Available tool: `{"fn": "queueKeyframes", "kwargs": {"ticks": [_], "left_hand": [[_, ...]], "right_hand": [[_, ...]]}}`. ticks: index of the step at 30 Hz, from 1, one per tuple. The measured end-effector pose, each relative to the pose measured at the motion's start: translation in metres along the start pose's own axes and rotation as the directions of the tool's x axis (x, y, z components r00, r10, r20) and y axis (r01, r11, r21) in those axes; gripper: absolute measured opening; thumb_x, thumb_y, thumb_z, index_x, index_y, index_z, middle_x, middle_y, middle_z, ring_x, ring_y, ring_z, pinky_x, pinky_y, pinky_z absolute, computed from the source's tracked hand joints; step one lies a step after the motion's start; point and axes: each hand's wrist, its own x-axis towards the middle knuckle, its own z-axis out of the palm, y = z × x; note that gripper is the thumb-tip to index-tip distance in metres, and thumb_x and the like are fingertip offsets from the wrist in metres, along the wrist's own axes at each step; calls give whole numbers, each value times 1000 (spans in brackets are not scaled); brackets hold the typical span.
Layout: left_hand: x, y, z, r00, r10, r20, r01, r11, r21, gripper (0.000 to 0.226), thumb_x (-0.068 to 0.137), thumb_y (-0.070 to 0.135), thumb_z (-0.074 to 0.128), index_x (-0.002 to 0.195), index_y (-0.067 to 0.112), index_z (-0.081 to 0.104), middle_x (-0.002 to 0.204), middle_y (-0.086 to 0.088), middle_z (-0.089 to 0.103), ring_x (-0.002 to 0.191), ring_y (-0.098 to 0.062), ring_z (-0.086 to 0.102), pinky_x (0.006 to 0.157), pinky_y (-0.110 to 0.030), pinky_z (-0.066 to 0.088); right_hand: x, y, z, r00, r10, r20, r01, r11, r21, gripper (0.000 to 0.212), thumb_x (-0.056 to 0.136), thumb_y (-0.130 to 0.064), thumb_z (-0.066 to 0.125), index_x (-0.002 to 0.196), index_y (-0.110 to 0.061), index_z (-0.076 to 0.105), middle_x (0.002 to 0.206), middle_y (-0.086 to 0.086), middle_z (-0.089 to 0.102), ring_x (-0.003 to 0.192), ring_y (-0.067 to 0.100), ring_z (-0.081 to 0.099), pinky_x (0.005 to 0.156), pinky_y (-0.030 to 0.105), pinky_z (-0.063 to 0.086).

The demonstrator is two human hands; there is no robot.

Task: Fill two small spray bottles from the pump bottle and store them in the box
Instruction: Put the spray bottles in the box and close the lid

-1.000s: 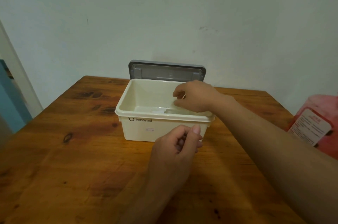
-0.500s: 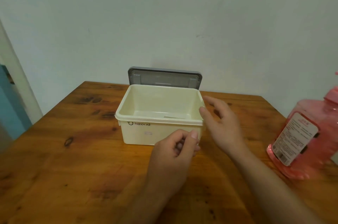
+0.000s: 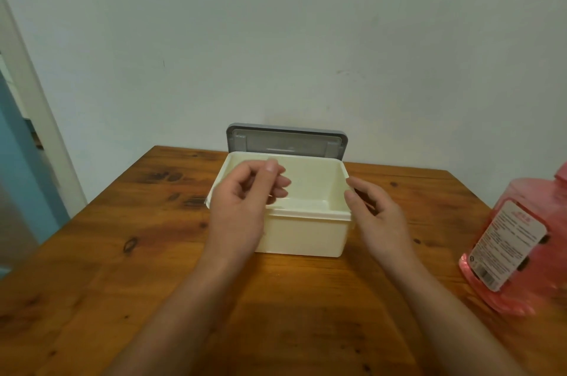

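Note:
The cream box (image 3: 306,234) stands in the middle of the wooden table, and its grey lid (image 3: 287,141) is tipped up behind it. My left hand (image 3: 245,204) hovers over the box's front left corner, thumb pinched against curled fingers. I cannot make out anything in that pinch. My right hand (image 3: 372,213) is beside the box's right front corner, fingers apart and holding nothing. The pink pump bottle (image 3: 518,240), with a white label, stands at the right edge. No spray bottle shows clearly inside the box.
The wooden table (image 3: 122,253) runs back to a pale wall. A white door frame and a blue panel (image 3: 21,161) are on the left. Bare wood lies in front of the box and to its left.
My right hand came out of the box and drew back to its right side. My left hand rose from the box's front to above its left corner. The view shifted, showing more of the pink bottle.

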Motion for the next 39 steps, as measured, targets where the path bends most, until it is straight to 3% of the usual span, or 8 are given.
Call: {"fn": "queueKeyframes", "kwargs": {"ticks": [9, 15, 18, 21, 30, 33, 35, 39], "left_hand": [[39, -7, -27, 982, 7, -189, -14, 999, -31, 22, 100, 25, 52, 88, 17, 69, 77, 5, 72, 69, -4, 66, 67, -17, 55], [58, -19, -38, 955, -88, -282, 60, 993, -105, 23, 99, 32, 54, 92, 18, 70, 84, 0, 71, 77, -8, 66, 74, -22, 56], [67, -20, -43, 935, -98, -340, 74, 994, -84, 23, 99, 34, 53, 102, 17, 68, 98, 5, 71, 87, 0, 66, 71, -11, 51], [79, -24, -47, 943, -155, -293, 161, 987, -4, 27, 98, 46, 49, 115, 27, 59, 118, 12, 64, 111, -4, 58, 77, -12, 42], [106, -31, -47, 907, -418, -47, 421, 900, 110, 74, 89, 76, 29, 151, 36, 29, 159, 8, 32, 146, -21, 29, 112, -44, 27], [108, -30, -43, 887, -462, 8, 460, 883, 96, 76, 89, 76, 29, 152, 34, 30, 155, 9, 35, 139, -17, 39, 99, -34, 35], [107, -28, -39, 865, -501, 42, 498, 865, 56, 75, 89, 75, 30, 150, 31, 33, 136, 14, 45, 108, -8, 56, 78, -24, 43], [109, -33, -40, 845, -524, 105, 523, 851, 43, 67, 84, 79, 38, 135, 38, 54, 111, 16, 66, 92, -9, 69, 73, -31, 53]], "right_hand": [[3, 1, 4, 999, 26, -25, -24, 997, 78, 30, 99, -27, 54, 129, -27, 61, 123, -12, 62, 111, 0, 55, 86, 18, 47], [14, -3, 6, 996, 65, -53, -58, 991, 118, 29, 100, -32, 50, 128, -32, 57, 108, -28, 57, 92, -16, 53, 64, 3, 43], [26, -6, 6, 993, 106, -43, -98, 983, 155, 39, 101, -40, 46, 140, -32, 48, 127, -18, 53, 108, -3, 54, 82, 12, 43], [42, -6, 8, 983, 181, -17, -176, 969, 172, 51, 100, -52, 41, 148, -35, 37, 150, -11, 42, 134, 15, 44, 111, 43, 38], [82, -17, 15, 910, 383, 158, -411, 881, 234, 74, 89, -77, 28, 151, -37, 29, 157, -5, 35, 140, 23, 38, 113, 49, 34], [88, -26, 19, 908, 370, 198, -412, 877, 249, 71, 92, -74, 26, 151, -35, 30, 150, -7, 42, 126, 17, 49, 101, 39, 39], [93, -27, 22, 913, 351, 206, -397, 880, 259, 69, 92, -73, 28, 150, -34, 33, 131, -12, 50, 101, 8, 54, 93, 34, 42], [95, -24, 27, 909, 351, 226, -397, 893, 210, 92, 72, -90, 34, 148, -38, 37, 147, -9, 48, 128, 18, 51, 111, 45, 38]]}}
